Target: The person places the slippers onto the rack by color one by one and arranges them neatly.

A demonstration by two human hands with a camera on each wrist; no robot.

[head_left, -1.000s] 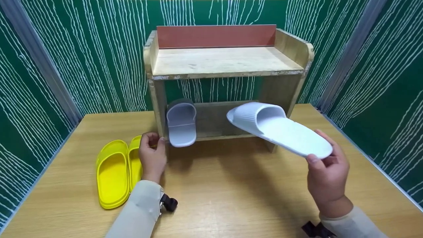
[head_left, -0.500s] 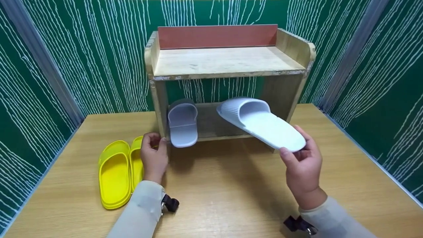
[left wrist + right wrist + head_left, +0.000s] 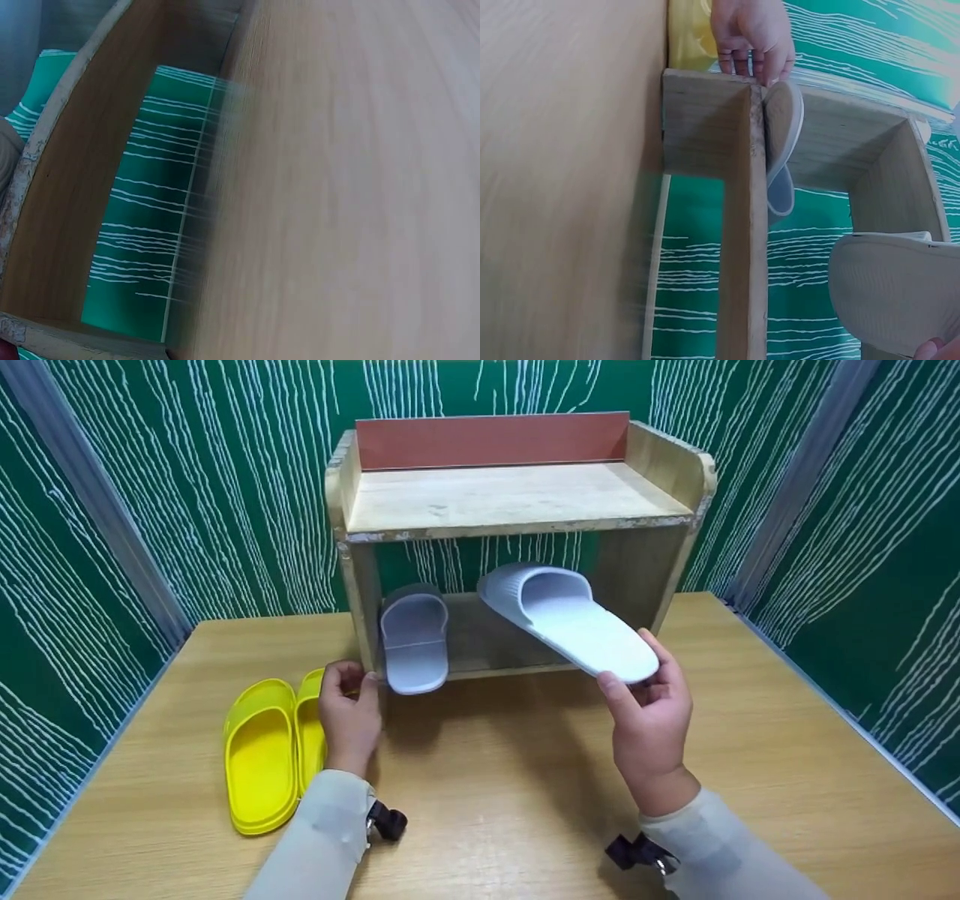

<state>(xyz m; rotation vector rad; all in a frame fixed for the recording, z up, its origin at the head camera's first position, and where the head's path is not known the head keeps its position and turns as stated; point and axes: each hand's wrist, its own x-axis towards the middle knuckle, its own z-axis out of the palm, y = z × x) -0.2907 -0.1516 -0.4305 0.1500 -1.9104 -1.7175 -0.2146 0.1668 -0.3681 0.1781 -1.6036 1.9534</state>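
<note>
My right hand (image 3: 654, 731) pinches a white slipper (image 3: 596, 637) by its heel, thumb on top. The slipper hangs in front of the right part of the lower shelf, its ribbed toe towards the rack and to the left. In the right wrist view the sole of this slipper (image 3: 881, 289) shows at the lower right. A matching white slipper (image 3: 415, 664) rests at the left end of the lower shelf, heel outward. My left hand (image 3: 349, 720) grips the front edge of the wooden rack's left side panel (image 3: 361, 607), fingers curled on its outer side.
A pair of yellow slippers (image 3: 259, 769) lies on the table (image 3: 480, 825) left of the rack, one partly behind my left hand. The rack's upper shelf (image 3: 517, 499) has raised sides and a reddish back board (image 3: 491, 441). Green walls (image 3: 247, 487) enclose the table.
My right hand has carried the white slipper leftward and slightly up, closer to the rack's opening. My left hand has kept its place on the side panel.
</note>
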